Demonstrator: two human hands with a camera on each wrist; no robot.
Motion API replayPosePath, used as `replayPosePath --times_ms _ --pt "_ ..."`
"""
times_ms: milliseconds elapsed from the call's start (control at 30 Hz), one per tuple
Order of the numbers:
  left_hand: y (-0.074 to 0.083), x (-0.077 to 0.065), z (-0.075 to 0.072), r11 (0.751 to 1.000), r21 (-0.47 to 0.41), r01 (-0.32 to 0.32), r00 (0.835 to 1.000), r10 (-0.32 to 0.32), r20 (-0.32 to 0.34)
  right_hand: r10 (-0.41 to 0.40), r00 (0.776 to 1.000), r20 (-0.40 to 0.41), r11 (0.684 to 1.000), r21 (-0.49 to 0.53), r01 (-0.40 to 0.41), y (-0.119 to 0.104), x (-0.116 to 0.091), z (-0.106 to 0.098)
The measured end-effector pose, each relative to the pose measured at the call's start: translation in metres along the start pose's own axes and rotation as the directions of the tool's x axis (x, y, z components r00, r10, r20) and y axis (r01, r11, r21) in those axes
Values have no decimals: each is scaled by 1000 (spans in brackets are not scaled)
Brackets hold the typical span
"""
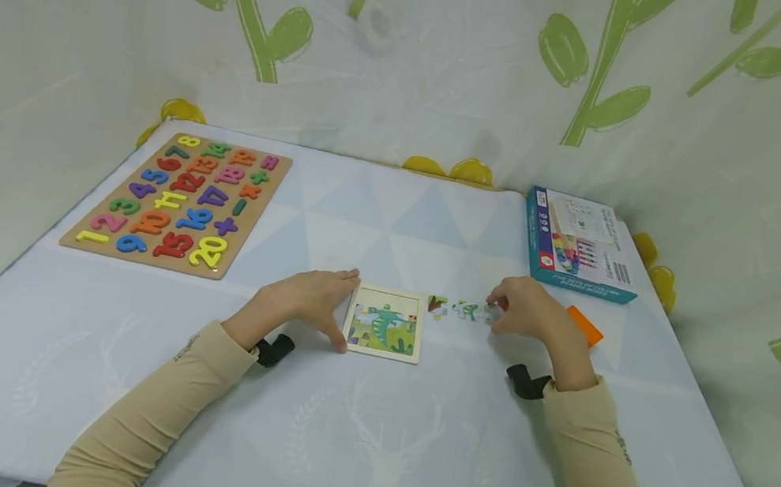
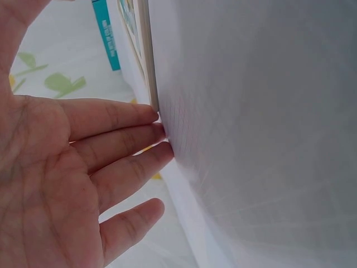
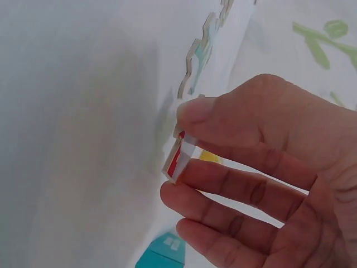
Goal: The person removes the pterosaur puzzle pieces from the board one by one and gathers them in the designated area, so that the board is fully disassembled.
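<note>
A small square jigsaw tray [image 1: 382, 355] with a green dinosaur picture lies at the table's middle, partly filled. At its left side is my left hand [image 1: 313, 299], with the thumb by the lower corner and fingers by the upper one. In the left wrist view, straight fingertips [image 2: 159, 131] meet the table at the tray's edge. Farther right, my right hand [image 1: 529, 310] pinches a jigsaw piece [image 3: 176, 159] with some red on it, just above or on the table. Loose pieces, including a brown-and-green one [image 1: 437, 307] and a teal one [image 1: 467, 311], lie between tray and right hand.
A number board [image 1: 247, 220] with colourful numerals lies at the back left. At the back right is a teal-edged box [image 1: 586, 244]. An orange block [image 1: 586, 327] sits beside the right wrist. Black wrist devices [image 1: 527, 382] stick out under both wrists.
</note>
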State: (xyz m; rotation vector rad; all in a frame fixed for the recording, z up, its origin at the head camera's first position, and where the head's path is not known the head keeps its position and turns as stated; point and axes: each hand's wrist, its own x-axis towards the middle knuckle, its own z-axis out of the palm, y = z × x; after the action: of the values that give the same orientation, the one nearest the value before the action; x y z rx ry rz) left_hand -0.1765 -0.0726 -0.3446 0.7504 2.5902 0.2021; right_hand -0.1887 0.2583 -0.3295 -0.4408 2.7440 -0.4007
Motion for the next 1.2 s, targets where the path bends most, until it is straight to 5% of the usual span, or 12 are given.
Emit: replayPosePath --times_ms 900,1200 --pt "-2 -3 -2 1000 -11 -5 1000 5 -7 60 996 70 998 -6 -59 0 3 0" --pt "-1 -2 0 1000 -7 -5 1000 5 -10 -2 1000 -5 998 -60 2 -6 -1 0"
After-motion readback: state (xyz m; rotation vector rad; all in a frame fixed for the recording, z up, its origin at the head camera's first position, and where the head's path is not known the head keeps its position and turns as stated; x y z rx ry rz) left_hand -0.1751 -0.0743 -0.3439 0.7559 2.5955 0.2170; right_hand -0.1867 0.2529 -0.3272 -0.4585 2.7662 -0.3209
